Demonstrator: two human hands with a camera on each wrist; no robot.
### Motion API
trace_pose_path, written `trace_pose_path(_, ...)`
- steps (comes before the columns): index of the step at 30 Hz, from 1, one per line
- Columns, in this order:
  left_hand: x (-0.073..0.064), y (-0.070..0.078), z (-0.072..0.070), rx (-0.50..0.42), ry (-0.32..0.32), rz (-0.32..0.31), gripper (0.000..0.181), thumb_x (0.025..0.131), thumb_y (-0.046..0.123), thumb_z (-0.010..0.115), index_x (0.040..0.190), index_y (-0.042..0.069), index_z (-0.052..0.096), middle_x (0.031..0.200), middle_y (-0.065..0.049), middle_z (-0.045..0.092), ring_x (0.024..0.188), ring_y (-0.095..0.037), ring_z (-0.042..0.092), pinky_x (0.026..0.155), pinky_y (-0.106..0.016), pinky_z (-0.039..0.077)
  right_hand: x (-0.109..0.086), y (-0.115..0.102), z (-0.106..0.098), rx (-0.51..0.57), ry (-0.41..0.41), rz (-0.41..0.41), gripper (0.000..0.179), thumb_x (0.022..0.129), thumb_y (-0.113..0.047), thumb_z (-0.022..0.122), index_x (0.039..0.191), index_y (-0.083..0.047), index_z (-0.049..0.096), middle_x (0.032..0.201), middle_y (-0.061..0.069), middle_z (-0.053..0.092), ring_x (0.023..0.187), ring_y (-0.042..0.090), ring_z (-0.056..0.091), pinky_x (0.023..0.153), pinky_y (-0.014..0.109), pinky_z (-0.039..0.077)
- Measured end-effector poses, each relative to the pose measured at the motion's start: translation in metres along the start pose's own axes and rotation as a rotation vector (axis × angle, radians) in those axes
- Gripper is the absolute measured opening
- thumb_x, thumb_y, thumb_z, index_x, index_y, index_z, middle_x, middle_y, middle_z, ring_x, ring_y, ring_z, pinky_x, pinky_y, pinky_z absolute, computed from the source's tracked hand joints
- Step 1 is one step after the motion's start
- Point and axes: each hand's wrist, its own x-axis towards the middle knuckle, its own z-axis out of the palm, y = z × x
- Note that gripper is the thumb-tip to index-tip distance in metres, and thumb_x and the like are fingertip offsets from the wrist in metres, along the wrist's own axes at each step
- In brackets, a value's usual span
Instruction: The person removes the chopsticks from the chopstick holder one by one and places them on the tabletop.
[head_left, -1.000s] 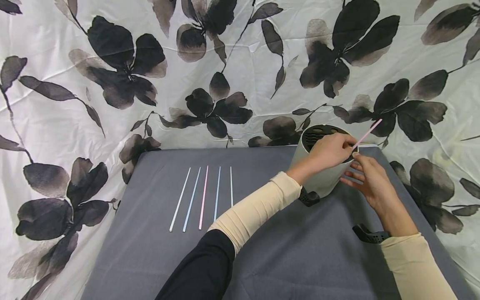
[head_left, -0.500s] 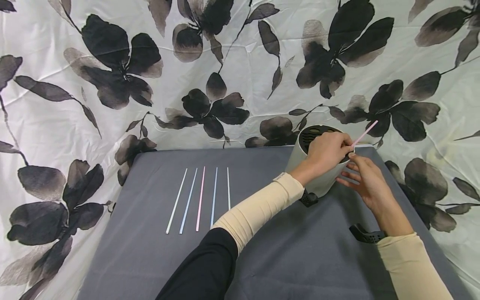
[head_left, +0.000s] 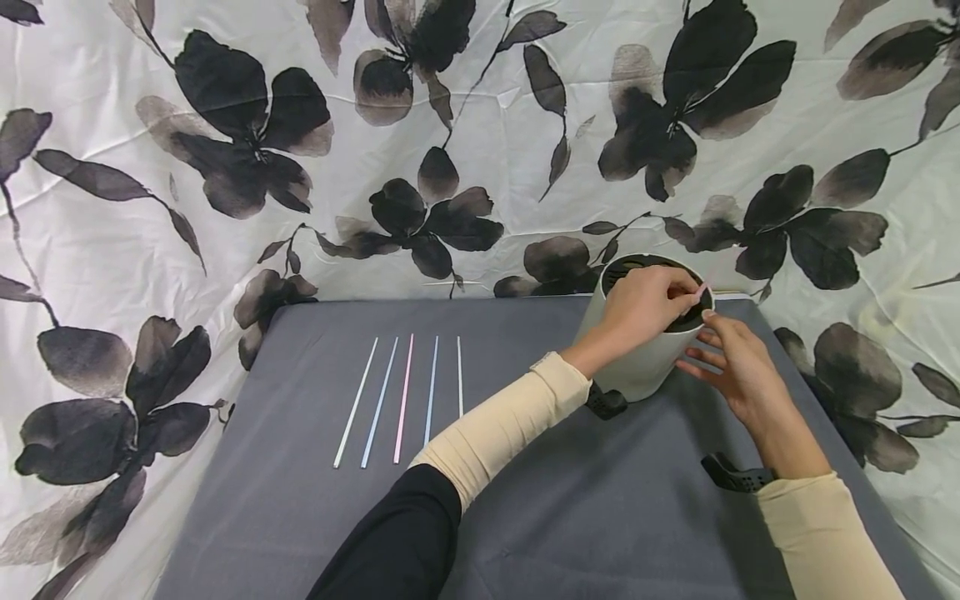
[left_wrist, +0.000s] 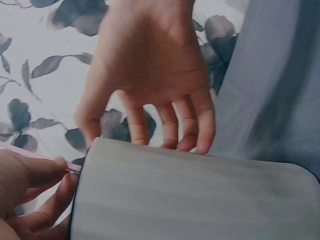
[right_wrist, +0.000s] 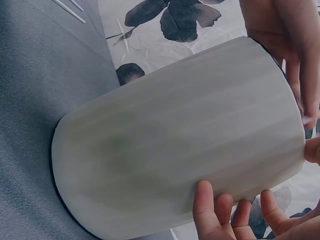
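Note:
A pale grey, rounded container (head_left: 637,367) stands at the table's back right, with a dark slotted insert (head_left: 636,263) in its mouth. Over that mouth, my left hand (head_left: 643,307) pinches a thin pink straw (left_wrist: 25,152) between thumb and fingers, right at the rim. Only a short upper bit of the straw shows in the head view. On the container's right side, my right hand (head_left: 738,367) has its fingers spread, fingertips against the wall (right_wrist: 170,135) and thumb at the rim.
Left on the grey table (head_left: 285,500) lies a row of several straws, white, blue and pink (head_left: 404,396). My left forearm (head_left: 495,429) crosses in front of the rightmost ones. A flowered cloth (head_left: 525,125) hangs behind the table.
The pink straw has slid down into the container's mouth, so much less of it sticks up. My left hand stays over the mouth; my right hand keeps its place at the side.

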Motion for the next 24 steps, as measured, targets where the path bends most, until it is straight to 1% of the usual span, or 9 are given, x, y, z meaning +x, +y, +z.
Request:
trace_pose_path(5,-0.004,-0.005,-0.017,-0.127,-0.008,0.045,0.019,0.104,0.037,0.065,0.118,0.031,0.077,0.109,0.019,0.076,0.092,0.010,0.065,0.075,-0.007,0.047,-0.001,0.000,-0.001,-0.010,0.007,-0.012,0.038,0.101,-0.051,0.063,0.122,-0.026,0.044,0.121,0.000,0.041,0.092,0.012,0.064,0.075,0.030,0.065)
trace_pose_path(9,-0.006,-0.006,-0.035,-0.242,-0.036,0.071,0.021,0.105,0.035,0.064,0.122,0.028,0.075,0.115,0.015,0.076,0.099,0.007,0.067,0.083,-0.008,0.048,0.000,-0.001,-0.001,-0.010,0.003,-0.009,0.038,0.102,-0.051,0.063,0.122,-0.027,0.044,0.121,-0.001,0.041,0.093,0.012,0.063,0.075,0.030,0.065)
trace_pose_path(14,-0.012,0.000,-0.059,-0.414,-0.057,0.105,0.022,0.106,0.032,0.064,0.124,0.024,0.073,0.124,0.011,0.073,0.106,0.008,0.067,0.088,-0.010,0.049,0.001,-0.002,0.000,-0.011,0.006,0.007,0.038,0.101,-0.052,0.063,0.122,-0.028,0.043,0.122,-0.002,0.041,0.096,0.014,0.061,0.076,0.030,0.065)
trace_pose_path(16,-0.015,0.003,-0.069,-0.473,-0.048,0.121,0.022,0.106,0.030,0.064,0.125,0.023,0.072,0.127,0.010,0.072,0.109,0.009,0.066,0.091,-0.009,0.049,0.001,-0.001,0.000,-0.012,0.013,0.015,0.039,0.101,-0.053,0.064,0.122,-0.028,0.043,0.122,-0.002,0.041,0.097,0.014,0.061,0.077,0.030,0.065)
trace_pose_path(18,-0.019,0.006,-0.079,-0.538,-0.039,0.133,0.024,0.106,0.027,0.064,0.127,0.019,0.071,0.128,0.007,0.073,0.110,0.008,0.065,0.092,-0.010,0.049,0.001,-0.001,0.000,-0.016,0.016,0.021,0.039,0.101,-0.053,0.064,0.122,-0.029,0.043,0.122,-0.002,0.041,0.097,0.013,0.060,0.076,0.030,0.065)
trace_pose_path(20,-0.023,0.009,-0.089,-0.611,-0.029,0.145,0.025,0.106,0.024,0.064,0.128,0.016,0.070,0.129,0.002,0.073,0.109,0.007,0.064,0.094,-0.011,0.050,0.001,0.000,0.000,-0.010,0.016,0.025,0.039,0.101,-0.053,0.064,0.122,-0.028,0.042,0.121,-0.002,0.041,0.097,0.013,0.060,0.077,0.030,0.065)
trace_pose_path(24,-0.029,0.015,-0.106,-0.833,-0.021,0.188,0.025,0.105,0.011,0.063,0.129,0.005,0.068,0.131,-0.012,0.072,0.106,0.001,0.068,0.097,-0.015,0.053,0.002,0.001,0.001,-0.013,0.019,0.037,0.040,0.100,-0.055,0.063,0.121,-0.029,0.042,0.121,-0.003,0.040,0.100,0.015,0.058,0.077,0.030,0.065)
